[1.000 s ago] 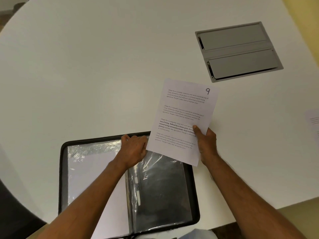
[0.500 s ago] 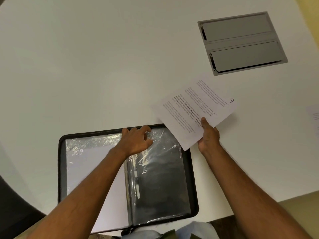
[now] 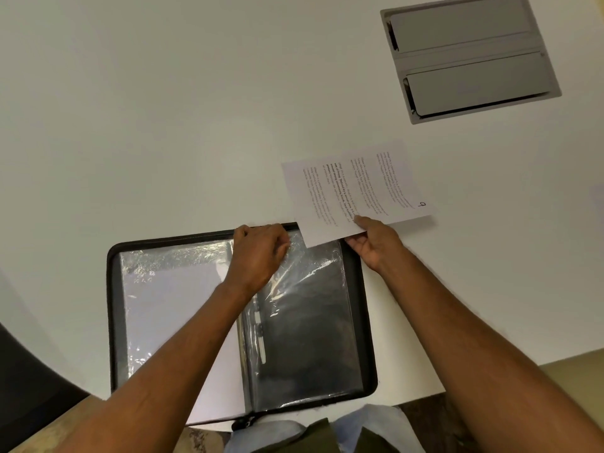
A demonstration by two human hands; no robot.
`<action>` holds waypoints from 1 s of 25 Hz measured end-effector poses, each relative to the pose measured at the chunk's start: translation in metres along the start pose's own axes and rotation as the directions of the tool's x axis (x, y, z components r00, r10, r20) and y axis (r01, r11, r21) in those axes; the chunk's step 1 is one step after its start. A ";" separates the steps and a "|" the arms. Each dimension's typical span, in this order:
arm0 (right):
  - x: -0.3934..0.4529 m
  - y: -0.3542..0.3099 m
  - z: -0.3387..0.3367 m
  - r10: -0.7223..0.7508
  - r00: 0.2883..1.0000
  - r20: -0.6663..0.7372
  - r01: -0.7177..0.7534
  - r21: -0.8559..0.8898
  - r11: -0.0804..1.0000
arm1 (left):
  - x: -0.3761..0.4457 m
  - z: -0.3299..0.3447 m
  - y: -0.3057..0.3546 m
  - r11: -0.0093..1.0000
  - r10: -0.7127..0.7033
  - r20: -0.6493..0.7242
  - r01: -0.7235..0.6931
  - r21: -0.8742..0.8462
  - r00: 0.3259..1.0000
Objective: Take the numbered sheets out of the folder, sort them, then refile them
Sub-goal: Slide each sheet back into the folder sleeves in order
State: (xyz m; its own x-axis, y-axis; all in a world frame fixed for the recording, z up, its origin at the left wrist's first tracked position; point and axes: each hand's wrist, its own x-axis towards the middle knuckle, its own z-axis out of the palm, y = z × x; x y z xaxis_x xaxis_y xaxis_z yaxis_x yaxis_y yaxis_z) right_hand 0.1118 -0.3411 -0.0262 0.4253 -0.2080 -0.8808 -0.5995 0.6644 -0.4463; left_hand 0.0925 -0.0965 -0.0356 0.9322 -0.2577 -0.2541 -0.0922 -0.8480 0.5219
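Over the folder's top right corner, the right hand (image 3: 376, 246) held sheet 9 (image 3: 356, 188) by its near long edge, thumb on the printed face, fingers underneath. Sheet was rotated sideways, mostly above the white table (image 3: 163, 109), one corner overlapping the folder (image 3: 112, 322). Left hand (image 3: 258, 253) sat at the top edge of the right-side plastic sleeve (image 3: 300, 322), fingers curled into the film, apparently pinching it; can't tell if the pocket mouth was actually opened. Left-side sleeve (image 3: 170, 315) had a white sheet in it; right sleeve looked dark, prob empty. Handling, my read: single sheet of paper, v light, floppy, one-edge grip lets the far side droop, so support mid-edge w/ thumb+fingers, not a corner. Creases easily if pushed against the sleeve mouth. Sleeve film is thin, crinkly, slick, clings to itself; best grabbed right at the open top edge, one layer only. Folder itself is stiff w/ zip rim, lay flat, no need to hold it. Grey hatch (image 3: 467, 57) set in the table beyond, not involved.
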 end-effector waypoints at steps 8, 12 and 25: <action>0.012 -0.009 0.017 -0.190 0.979 -0.079 0.186 -0.050 0.981 | -0.009 0.013 -0.006 0.994 0.105 -0.047 -0.106 -0.024 0.993; 0.013 -0.009 0.033 -0.283 0.959 -0.025 0.281 -0.084 0.956 | -0.009 0.011 -0.010 0.984 0.175 -0.057 -0.176 -0.017 0.983; 0.013 -0.012 0.039 -0.220 0.828 0.516 0.513 -0.537 0.669 | -0.001 0.006 -0.011 0.990 0.139 -0.078 -0.138 0.021 0.987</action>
State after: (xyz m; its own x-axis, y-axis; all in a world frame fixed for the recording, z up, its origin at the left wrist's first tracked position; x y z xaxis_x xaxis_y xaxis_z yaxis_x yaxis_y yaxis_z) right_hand 0.1515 -0.3240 -0.0264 0.8340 0.0518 -0.5493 -0.5474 -0.0479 -0.8355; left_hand 0.0903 -0.0898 -0.0458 0.9346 -0.3366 -0.1146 -0.2277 -0.8140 0.5344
